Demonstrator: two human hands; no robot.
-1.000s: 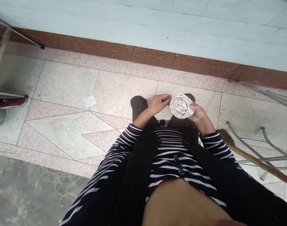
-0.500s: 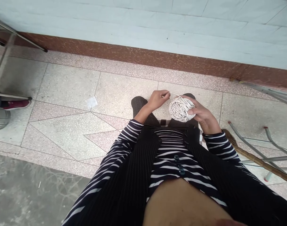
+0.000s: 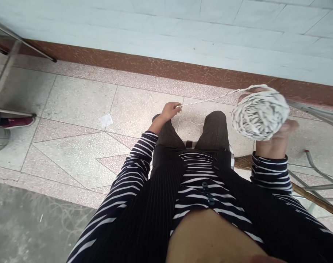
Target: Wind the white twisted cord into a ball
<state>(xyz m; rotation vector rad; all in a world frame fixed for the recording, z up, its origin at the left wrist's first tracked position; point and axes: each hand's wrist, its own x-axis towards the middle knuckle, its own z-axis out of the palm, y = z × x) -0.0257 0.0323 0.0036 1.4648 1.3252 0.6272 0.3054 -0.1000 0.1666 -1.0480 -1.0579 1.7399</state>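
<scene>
Edges and room: pale terrazzo floor lies bare to the left of the knees, apart from a small white scrap. A brown veined skirting and light-blue tiled wall bound the far side. On the right, grey metal tubing and a straw broom crowd the right forearm.

Hands: right hand holds an oval ball of off-white, dark-flecked cord, raised at the right, clear of the knees. Left hand, fingers drawn narrow, pinches a twisted cord strand that runs from the ball, nearly straight, above the floor.

Hidden or unclear: the ball covers most of the right palm; right fingers blurred. Broom handle partly behind the right sleeve. At far left, a dark red shoe is cut off by the frame.

Materials: cord wound in crossing, uneven layers; sleeves navy knit, white-striped; trousers dark grey cloth.
</scene>
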